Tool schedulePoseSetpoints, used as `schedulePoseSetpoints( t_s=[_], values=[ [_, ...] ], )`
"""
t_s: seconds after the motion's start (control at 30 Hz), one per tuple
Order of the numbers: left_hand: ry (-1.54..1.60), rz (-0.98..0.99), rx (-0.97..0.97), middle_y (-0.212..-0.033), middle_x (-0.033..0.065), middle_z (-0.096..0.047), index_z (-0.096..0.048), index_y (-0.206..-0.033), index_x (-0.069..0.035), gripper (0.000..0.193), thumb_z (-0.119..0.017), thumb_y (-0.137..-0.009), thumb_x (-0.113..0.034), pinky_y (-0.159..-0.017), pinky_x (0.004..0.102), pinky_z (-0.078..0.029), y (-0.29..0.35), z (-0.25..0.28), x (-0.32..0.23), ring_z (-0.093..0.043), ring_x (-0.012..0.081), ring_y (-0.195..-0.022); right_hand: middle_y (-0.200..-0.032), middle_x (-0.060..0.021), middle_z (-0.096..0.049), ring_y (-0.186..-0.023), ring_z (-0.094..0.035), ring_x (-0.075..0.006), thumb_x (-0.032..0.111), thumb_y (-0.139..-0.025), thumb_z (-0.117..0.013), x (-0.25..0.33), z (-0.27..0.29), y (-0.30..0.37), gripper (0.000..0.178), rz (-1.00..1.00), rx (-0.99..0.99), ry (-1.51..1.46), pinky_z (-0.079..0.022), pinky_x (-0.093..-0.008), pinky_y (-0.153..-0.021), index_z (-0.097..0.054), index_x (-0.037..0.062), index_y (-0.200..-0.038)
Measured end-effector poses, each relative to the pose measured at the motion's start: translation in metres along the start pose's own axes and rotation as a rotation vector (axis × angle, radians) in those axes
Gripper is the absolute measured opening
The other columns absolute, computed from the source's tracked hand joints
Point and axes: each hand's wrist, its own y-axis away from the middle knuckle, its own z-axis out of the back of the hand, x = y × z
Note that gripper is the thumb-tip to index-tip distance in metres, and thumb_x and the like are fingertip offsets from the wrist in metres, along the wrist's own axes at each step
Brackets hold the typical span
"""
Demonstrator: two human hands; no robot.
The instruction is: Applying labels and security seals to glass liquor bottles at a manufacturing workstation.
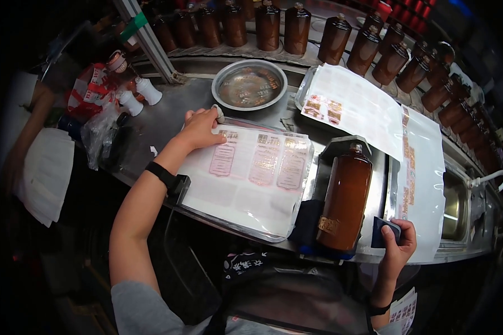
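My left hand (198, 129) reaches over the upper left of a white decal sheet (235, 195) lying in a shallow tray. Its thumb touches the top of a pinkish decal (222, 159), apart from the forefinger, which has a whitish covering at its tip. Two more decals (264, 162) sit to the right on the sheet. A brown glass bottle (349, 195) lies on a dark holder to the right of the tray, with a small gold decal (328, 224) near its base. My right hand (398, 243) grips a dark blue scraper (379, 233) beside the bottle.
A round metal basin of water (249, 89) stands behind the tray. More decal sheets (352, 106) lie at the right. Several brown bottles (296, 30) line the curved back ledge. White spray bottles (148, 91) and plastic bags stand left. A sink (457, 212) is far right. Another person's arm (25, 123) shows left.
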Motion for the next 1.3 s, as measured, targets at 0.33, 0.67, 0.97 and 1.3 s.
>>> schedulePoseSetpoints(
  t_s=[0.33,0.67,0.97,1.3],
  values=[
    [0.09,-0.015,-0.087,-0.081,0.0017,-0.062,-0.064,-0.093,-0.011,0.039,-0.082,-0.061,-0.023,-0.089,0.0383,-0.033,-0.004,-0.001,0.002,-0.061,0.021,-0.087,-0.089,0.0004,-0.058,-0.081,-0.055,-0.0077,0.006,-0.083,-0.077,0.002,-0.003,0.0,0.02,-0.011,-0.011,0.003,-0.046,-0.021,-0.075,-0.062,0.0021,-0.095],
    [0.118,-0.091,-0.341,-0.064,0.0004,-0.059,-0.067,-0.086,-0.006,0.019,-0.077,-0.07,-0.003,-0.068,0.0265,-0.046,-0.016,-0.024,0.017,-0.058,0.0114,-0.061,-0.1,-0.0016,-0.063,-0.091,-0.058,-0.0051,0.006,-0.091,-0.067,0.006,-0.002,-0.008,0.022,-0.142,0.097,-0.264,-0.046,-0.0197,-0.081,-0.063,-0.001,-0.111],
    [0.455,-0.1,-0.419,-0.085,0.003,-0.066,-0.066,-0.106,-0.002,0.022,-0.066,-0.085,0.001,-0.07,0.0255,-0.049,0.034,-0.002,-0.016,-0.06,0.0103,-0.073,-0.088,-0.0005,-0.056,-0.077,-0.05,-0.0078,0.016,-0.077,-0.076,0.019,-0.002,0.003,0.036,-0.106,0.326,0.098,-0.04,-0.0217,-0.069,-0.066,0.0011,-0.108],
    [0.146,-0.402,-0.655,-0.09,0.0124,-0.068,-0.066,-0.103,0.002,0.022,-0.072,-0.082,0.004,-0.073,0.0339,-0.051,0.119,0.042,-0.114,-0.066,0.0251,-0.081,-0.115,-0.0131,-0.056,-0.076,-0.063,-0.0228,0.003,-0.059,-0.081,0.008,-0.029,0.004,0.083,0.678,0.419,0.527,-0.053,-0.0336,-0.063,-0.056,0.0091,-0.138]
  ],
)
